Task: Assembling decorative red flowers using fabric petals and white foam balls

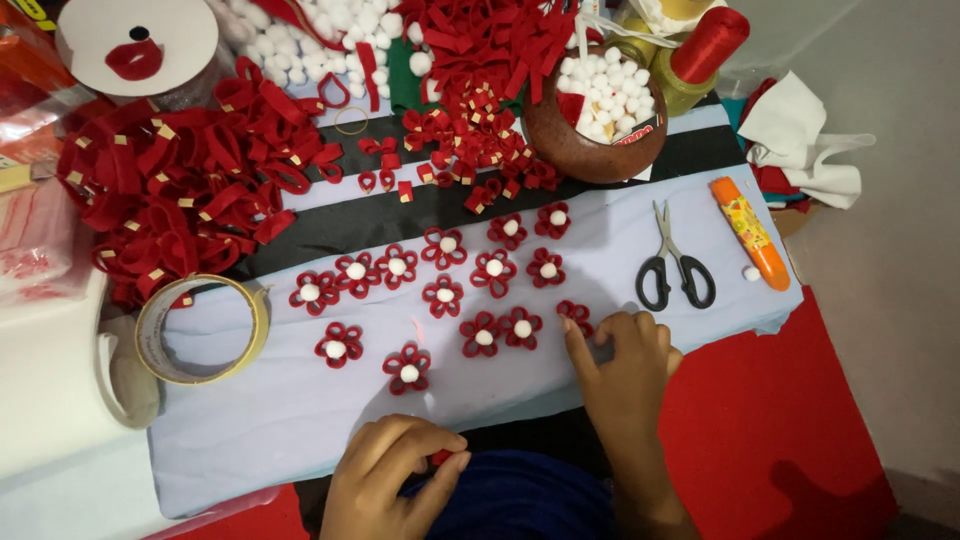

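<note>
- the left hand (pixel 395 470) pinches a small red felt piece (pixel 441 458) near the surface's (pixel 290 420) front edge.
- the right hand (pixel 625 360), fingers spread, presses an unfinished flower (pixel 574 315); it should stay flat while held.

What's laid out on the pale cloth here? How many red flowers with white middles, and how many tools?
Red flowers with white centres: 13
Scissors: 1
Orange glue tube: 1
Tape roll: 1
Total: 16
</note>
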